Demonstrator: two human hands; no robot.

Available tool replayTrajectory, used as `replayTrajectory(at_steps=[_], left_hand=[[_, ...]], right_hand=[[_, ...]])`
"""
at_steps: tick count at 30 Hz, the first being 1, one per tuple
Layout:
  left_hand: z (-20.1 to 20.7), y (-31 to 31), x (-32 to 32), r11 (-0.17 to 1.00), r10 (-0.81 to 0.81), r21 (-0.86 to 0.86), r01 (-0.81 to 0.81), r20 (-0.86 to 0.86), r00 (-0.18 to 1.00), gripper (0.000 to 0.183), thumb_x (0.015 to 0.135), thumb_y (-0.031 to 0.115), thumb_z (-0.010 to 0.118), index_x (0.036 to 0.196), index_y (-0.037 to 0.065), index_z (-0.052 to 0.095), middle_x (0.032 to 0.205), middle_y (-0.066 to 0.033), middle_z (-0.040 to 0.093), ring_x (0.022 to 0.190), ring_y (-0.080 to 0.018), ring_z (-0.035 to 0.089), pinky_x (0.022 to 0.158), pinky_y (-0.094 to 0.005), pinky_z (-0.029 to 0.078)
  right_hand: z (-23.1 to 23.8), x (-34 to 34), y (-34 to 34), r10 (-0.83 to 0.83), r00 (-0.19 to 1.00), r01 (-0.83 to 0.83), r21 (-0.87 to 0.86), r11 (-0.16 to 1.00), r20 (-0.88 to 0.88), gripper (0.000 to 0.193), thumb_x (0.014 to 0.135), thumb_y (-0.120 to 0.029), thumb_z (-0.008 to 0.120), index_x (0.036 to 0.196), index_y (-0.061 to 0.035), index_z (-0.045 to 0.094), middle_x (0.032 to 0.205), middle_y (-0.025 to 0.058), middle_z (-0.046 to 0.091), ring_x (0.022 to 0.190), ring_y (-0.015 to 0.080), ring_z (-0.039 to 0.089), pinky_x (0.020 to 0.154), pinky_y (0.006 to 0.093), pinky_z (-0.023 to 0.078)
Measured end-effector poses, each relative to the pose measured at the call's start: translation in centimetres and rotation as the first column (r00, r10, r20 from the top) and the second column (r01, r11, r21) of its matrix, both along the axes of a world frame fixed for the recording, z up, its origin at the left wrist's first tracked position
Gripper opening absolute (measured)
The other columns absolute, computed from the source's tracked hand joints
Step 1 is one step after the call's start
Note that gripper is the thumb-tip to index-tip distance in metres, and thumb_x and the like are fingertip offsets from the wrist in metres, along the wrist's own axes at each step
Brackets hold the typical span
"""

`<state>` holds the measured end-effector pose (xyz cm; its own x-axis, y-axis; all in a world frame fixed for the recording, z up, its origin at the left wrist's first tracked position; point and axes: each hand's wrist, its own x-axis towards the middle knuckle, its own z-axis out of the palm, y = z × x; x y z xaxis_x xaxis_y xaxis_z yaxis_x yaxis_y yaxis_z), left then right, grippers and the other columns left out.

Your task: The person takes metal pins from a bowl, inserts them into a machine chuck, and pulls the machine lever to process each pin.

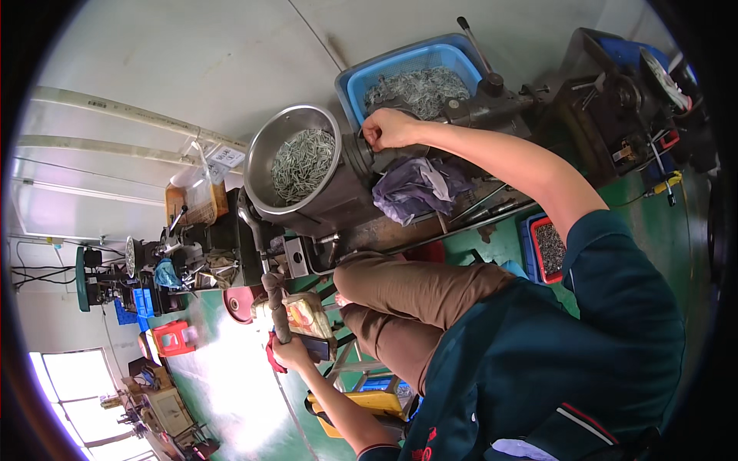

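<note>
Your left hand (290, 353) wraps the padded lever (274, 295), your right hand (392, 128) curls at the dark machine (355, 159) beside the steel bowl (258, 165) of pins (303, 167), its hold I can't tell, and a premature pull could pinch those fingers!

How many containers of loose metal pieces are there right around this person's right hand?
2. A steel pot is left of the right hand; a light-blue basket sits beyond that hand. Others may be hidden behind the machinery.
</note>
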<state>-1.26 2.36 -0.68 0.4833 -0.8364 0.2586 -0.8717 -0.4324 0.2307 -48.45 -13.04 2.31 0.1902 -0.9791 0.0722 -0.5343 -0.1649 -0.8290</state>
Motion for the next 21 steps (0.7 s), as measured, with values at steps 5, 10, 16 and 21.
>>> replayTrajectory(at_steps=[5,10,16,21], left_hand=[[-0.8,-1.6,2.0,1.0,-0.013,-0.002,0.013,0.028,1.0,0.024,0.062,0.021,0.06,0.076,0.002,0.06,0.067,-0.0155,0.059,0.063,-0.034,0.056,0.058,-0.0414,0.042],[-0.2,-2.3,2.8,0.994,0.021,0.11,-0.014,-0.064,0.998,0.026,0.063,0.024,0.06,0.079,0.004,0.06,0.07,-0.0172,0.059,0.066,-0.0351,0.056,0.059,-0.0414,0.042],[0.6,-1.9,1.4,0.997,-0.01,0.073,0.015,-0.061,0.998,0.028,0.062,0.024,0.06,0.082,0.004,0.06,0.071,-0.0178,0.058,0.066,-0.0353,0.056,0.059,-0.0411,0.043],[-0.3,-2.0,2.4,0.997,-0.015,0.078,0.016,-0.022,1.0,0.033,0.062,0.026,0.062,0.086,0.003,0.059,0.078,-0.0175,0.058,0.07,-0.0341,0.056,0.061,-0.0409,0.043]], right_hand=[[1.9,-1.7,-0.8,0.033,0.985,-0.036,-0.015,0.999,-0.168,0.022,0.056,-0.021,0.068,0.07,-0.006,0.062,0.068,0.0088,0.061,0.065,0.022,0.058,0.058,0.0328,0.044],[5.3,-7.1,-2.5,-0.181,0.53,0.201,-0.084,0.976,-0.829,0.028,0.067,-0.029,0.06,0.084,-0.0068,0.061,0.091,0.0132,0.057,0.093,0.0285,0.05,0.074,0.0433,0.041],[4.5,-20.3,1.6,-0.405,0.332,0.438,-0.241,0.866,-0.852,0.042,0.078,-0.046,0.044,0.085,-0.0074,0.059,0.099,0.0071,0.054,0.113,0.0245,0.035,0.088,0.0491,0.027],[1.7,-25.5,10.3,-0.737,0.223,0.601,-0.505,0.62,-0.638,0.047,0.081,-0.048,0.037,0.085,-0.0066,0.059,0.104,0.006,0.052,0.117,0.0227,0.031,0.091,0.048,0.024]])
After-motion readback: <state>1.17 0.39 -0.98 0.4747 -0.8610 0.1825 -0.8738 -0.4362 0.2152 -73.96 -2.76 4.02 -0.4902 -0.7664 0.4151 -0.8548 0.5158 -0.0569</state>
